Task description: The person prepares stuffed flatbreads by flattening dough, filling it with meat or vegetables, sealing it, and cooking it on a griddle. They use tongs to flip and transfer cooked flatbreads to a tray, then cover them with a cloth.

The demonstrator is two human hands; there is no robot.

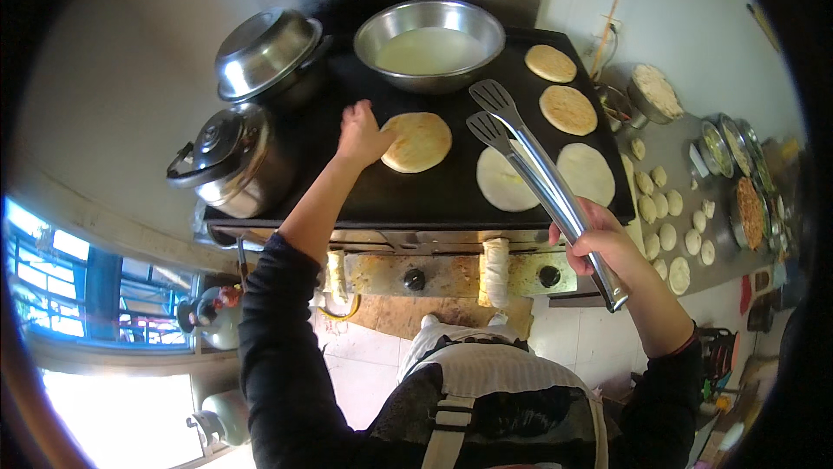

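Note:
On the black griddle (403,199), my left hand (364,135) is at the left edge of a browned round flatbread (420,141), thumb over its rim and fingers apart. My right hand (595,238) grips metal tongs (546,173) near their handle end. The slotted tips of the tongs are apart with nothing between them, above the griddle. Beneath the tongs lies a pale flatbread (504,186), partly hidden, with another pale flatbread (587,175) to its right. Two browned flatbreads (568,110) (550,63) lie farther back on the right side.
A steel basin (429,69) of cloudy liquid stands at the griddle's back. At left are a lidded steel pot (231,163) and an upturned steel basin (267,52). The right-hand counter (722,274) holds several dough balls (667,236) and bowls of fillings (750,213). Burner knobs (414,279) line the front.

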